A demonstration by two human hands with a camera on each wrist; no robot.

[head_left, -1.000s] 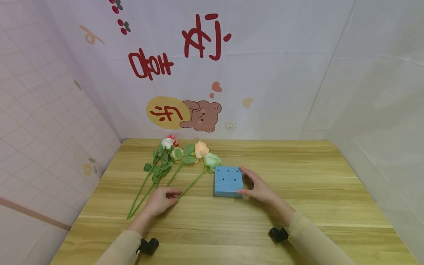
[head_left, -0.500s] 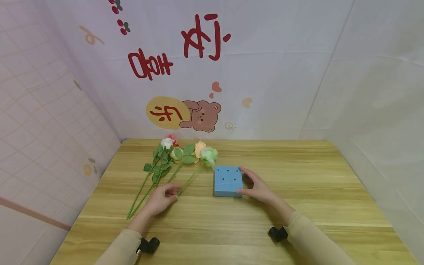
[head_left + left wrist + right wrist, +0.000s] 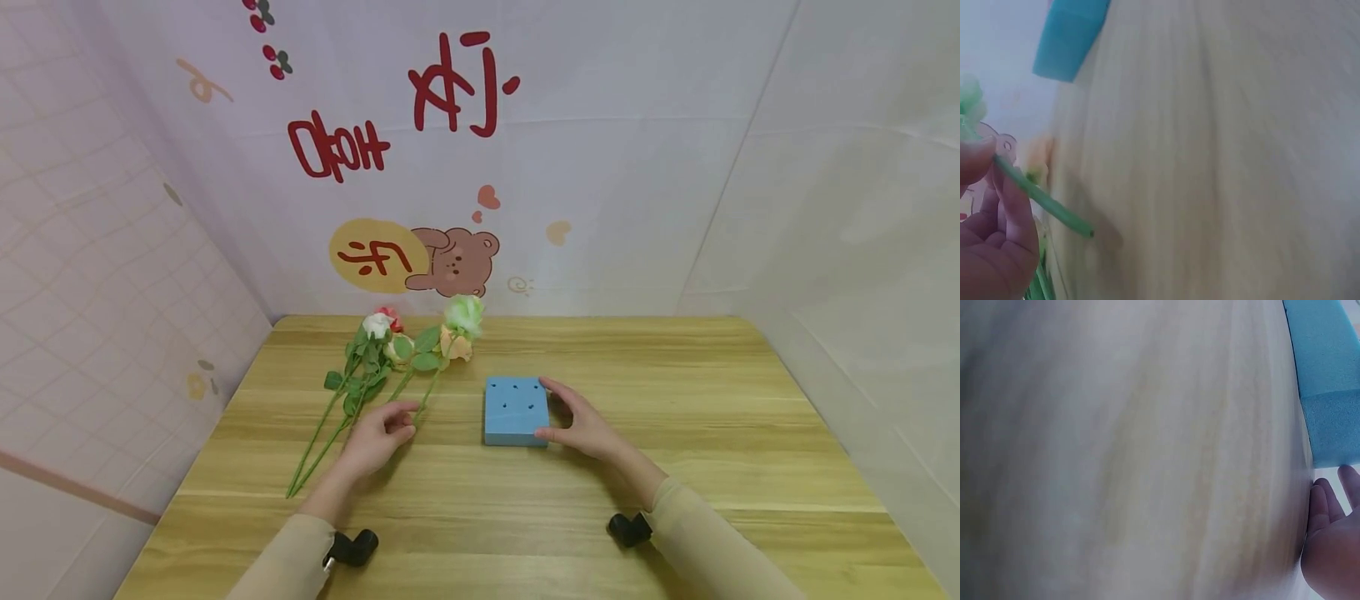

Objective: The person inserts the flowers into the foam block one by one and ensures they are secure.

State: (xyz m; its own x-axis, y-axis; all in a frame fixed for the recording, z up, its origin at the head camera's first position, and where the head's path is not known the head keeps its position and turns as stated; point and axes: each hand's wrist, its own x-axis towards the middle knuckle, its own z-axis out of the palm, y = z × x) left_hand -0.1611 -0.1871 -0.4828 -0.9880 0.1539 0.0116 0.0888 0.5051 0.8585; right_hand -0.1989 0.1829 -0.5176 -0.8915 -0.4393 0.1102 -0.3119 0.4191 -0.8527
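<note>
My left hand [image 3: 378, 437] pinches the green stem [image 3: 1047, 201] of a pale green artificial rose [image 3: 465, 315] between thumb and fingers. The stem's cut end pokes out below the grip, over the table in the left wrist view. In the head view the bloom stands up, overlapping a peach rose [image 3: 456, 343]. My right hand [image 3: 588, 429] holds a light blue foam block [image 3: 516, 417] at its right side, thumb at the near corner and fingers at the far one. Several small dark holes dot the block's top.
Left of the block lie more artificial roses on long stems, among them a white one [image 3: 377, 325] and a red one [image 3: 390, 315], beyond my left hand. The wooden table [image 3: 637, 358] ends at a printed cloth backdrop [image 3: 600, 167]; cloth walls flank both sides.
The pale green rose has swung up and away from the block, from beside it to above the peach rose. My left hand has shifted slightly up and right; the right hand holds still.
</note>
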